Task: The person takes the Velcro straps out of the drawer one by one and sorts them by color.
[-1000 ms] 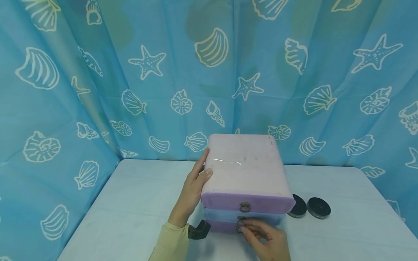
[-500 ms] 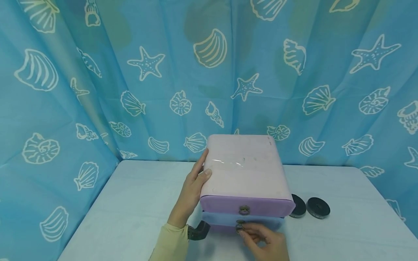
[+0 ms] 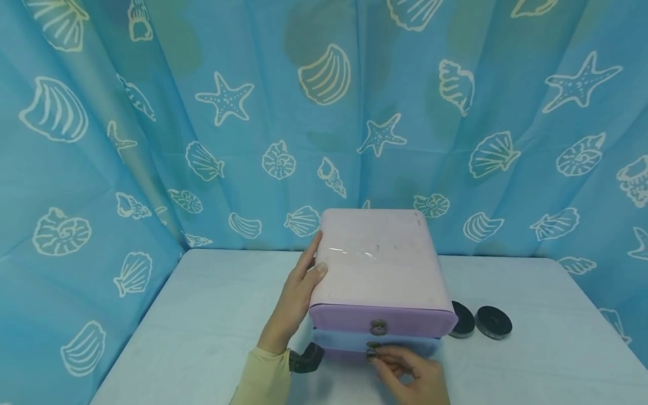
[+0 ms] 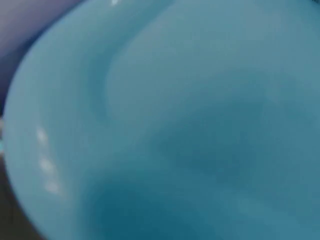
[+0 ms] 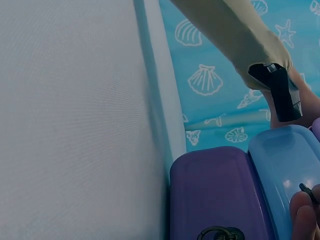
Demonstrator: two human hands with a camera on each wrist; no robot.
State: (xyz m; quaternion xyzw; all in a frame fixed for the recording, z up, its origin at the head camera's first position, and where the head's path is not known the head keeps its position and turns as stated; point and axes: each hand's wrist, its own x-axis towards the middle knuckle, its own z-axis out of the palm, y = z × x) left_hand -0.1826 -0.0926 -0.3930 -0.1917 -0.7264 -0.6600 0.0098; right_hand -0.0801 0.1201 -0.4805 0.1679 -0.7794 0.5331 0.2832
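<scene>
A small chest of drawers (image 3: 379,259) with a pale pink top stands on the table. Its top drawer (image 3: 349,319) is purple, the middle drawer (image 5: 280,160) blue, the bottom drawer (image 5: 212,185) purple. My left hand (image 3: 293,298) rests against the chest's left side, thumb at the top edge and fingers stretched along it. At the front, my right hand (image 3: 412,374) pinches the ring pull (image 3: 372,353) of the blue drawer between thumb and forefinger. A blurred, glossy blue surface (image 4: 200,100) fills most of the left wrist view, and the left hand is hidden there.
Two black round reels lie right of the chest: a near one (image 3: 493,322) and another reel (image 3: 462,319) partly behind the chest's corner. A black wrist camera (image 3: 307,358) sticks out from the left sleeve. A blue seashell-print curtain (image 3: 243,185) hangs behind the table (image 3: 223,315).
The chest's front edge sits slightly lower in the head view than one second ago, and less of the bottom drawer shows. Both hands keep their places on the chest.
</scene>
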